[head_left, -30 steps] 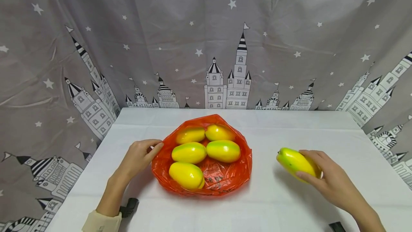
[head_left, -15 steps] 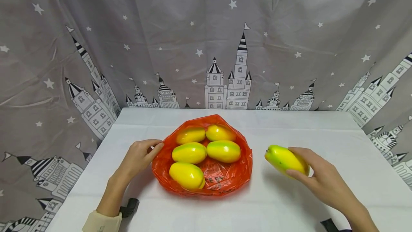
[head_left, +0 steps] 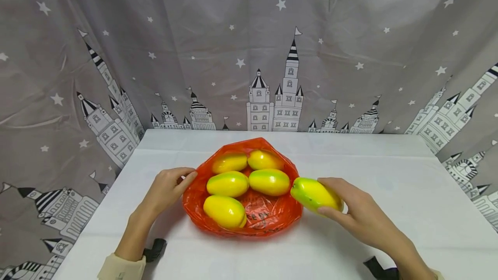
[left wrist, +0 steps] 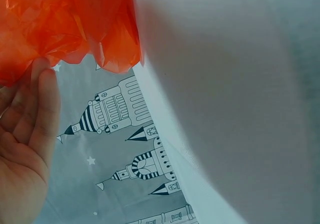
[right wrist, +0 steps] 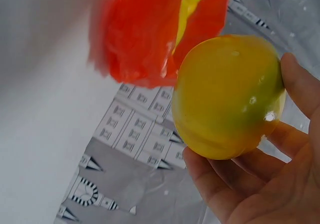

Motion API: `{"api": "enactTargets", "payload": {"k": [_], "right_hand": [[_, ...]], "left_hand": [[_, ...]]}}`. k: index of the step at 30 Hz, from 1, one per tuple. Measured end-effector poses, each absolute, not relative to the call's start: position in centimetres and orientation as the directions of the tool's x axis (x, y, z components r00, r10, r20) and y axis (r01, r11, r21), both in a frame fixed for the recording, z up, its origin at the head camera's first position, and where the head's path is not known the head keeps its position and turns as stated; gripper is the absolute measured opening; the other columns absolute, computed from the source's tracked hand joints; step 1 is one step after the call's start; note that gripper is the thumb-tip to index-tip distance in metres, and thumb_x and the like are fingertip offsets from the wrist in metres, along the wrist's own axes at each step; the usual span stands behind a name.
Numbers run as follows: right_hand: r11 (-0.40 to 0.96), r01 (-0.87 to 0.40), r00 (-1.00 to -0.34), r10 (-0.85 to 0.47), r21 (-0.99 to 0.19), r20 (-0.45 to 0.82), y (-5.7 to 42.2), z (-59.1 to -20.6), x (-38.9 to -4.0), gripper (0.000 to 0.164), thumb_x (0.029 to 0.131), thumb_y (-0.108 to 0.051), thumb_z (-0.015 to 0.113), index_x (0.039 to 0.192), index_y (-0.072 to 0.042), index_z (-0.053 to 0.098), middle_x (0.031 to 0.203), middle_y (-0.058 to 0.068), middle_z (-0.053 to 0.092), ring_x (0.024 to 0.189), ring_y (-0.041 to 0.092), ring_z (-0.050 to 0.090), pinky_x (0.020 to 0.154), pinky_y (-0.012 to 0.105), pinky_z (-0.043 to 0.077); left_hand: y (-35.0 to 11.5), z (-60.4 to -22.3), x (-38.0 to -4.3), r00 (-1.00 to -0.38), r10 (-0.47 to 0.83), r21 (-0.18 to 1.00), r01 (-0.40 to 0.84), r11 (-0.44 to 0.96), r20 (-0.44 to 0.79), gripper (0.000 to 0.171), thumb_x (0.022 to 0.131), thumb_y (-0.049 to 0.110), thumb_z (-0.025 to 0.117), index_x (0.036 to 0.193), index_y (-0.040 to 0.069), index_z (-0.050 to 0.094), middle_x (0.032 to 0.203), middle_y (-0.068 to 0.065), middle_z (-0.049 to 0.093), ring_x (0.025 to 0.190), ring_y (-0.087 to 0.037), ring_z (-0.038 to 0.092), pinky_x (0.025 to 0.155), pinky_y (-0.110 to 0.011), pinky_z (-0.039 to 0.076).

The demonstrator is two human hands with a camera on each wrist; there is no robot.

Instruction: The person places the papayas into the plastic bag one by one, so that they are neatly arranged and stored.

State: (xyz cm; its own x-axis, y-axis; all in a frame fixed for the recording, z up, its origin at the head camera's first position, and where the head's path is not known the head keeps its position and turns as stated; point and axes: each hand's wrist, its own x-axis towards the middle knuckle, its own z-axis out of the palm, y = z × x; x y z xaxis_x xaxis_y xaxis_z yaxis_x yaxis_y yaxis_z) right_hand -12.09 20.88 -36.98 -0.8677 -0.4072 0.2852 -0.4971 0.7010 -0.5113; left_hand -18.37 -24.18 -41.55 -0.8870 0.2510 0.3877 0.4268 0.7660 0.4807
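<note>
A red plastic bag [head_left: 264,213] stands wide-mouthed on the white table, with several glossy yellow-green fruits [head_left: 227,184] inside, shaped like mangoes or small papayas. At its left rim, my left hand [head_left: 171,185] pinches the plastic between thumb and fingers; the left wrist view shows fingertips [left wrist: 42,67] right at the bag's edge. My right hand [head_left: 362,211] grips another such fruit [head_left: 315,194], thumb on the near side and fingers over the far side. That fruit's greener end overlaps the bag's right rim in the head view. In the right wrist view its rounded yellow end faces the camera.
The white-covered table [head_left: 389,167] extends on both sides of the bag. Behind it hangs a grey curtain [head_left: 218,33] printed with castles and stars. A black strap [head_left: 381,269] shows at the right wrist, another dark one [head_left: 155,249] at the left.
My right hand has carried its fruit leftward across the table to the bag's right rim. The left hand, the bag and the fruits inside stay as they were.
</note>
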Motion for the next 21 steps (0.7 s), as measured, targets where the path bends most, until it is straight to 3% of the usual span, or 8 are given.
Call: {"api": "enactTargets", "payload": {"k": [13,21], "right_hand": [[0.634,-0.591,-0.806,-0.494,-0.499,0.327,18.3,-37.0,-12.7,0.048,0.091,-0.038,0.071,0.134,-0.024,0.057,0.130,-0.011,0.058,0.113,0.010,0.057,0.094,0.041,0.051],[0.635,-0.573,-0.814,-0.513,-0.518,0.271,16.3,-37.7,-13.0,0.055,0.092,-0.046,0.067,0.139,-0.020,0.053,0.134,-0.008,0.056,0.119,0.012,0.054,0.099,0.042,0.048]], "left_hand": [[-24.3,-41.7,-18.5,-0.886,0.250,0.475,0.426,0.770,0.390,0.015,0.094,0.013,0.067,0.102,0.004,0.076,0.092,-0.005,0.073,0.074,-0.016,0.064,0.070,-0.039,0.057],[-24.3,-41.8,-18.4,-0.893,0.248,0.492,0.419,0.764,0.375,0.016,0.095,0.015,0.066,0.104,0.004,0.076,0.093,-0.005,0.073,0.074,-0.015,0.063,0.069,-0.036,0.056]]}}
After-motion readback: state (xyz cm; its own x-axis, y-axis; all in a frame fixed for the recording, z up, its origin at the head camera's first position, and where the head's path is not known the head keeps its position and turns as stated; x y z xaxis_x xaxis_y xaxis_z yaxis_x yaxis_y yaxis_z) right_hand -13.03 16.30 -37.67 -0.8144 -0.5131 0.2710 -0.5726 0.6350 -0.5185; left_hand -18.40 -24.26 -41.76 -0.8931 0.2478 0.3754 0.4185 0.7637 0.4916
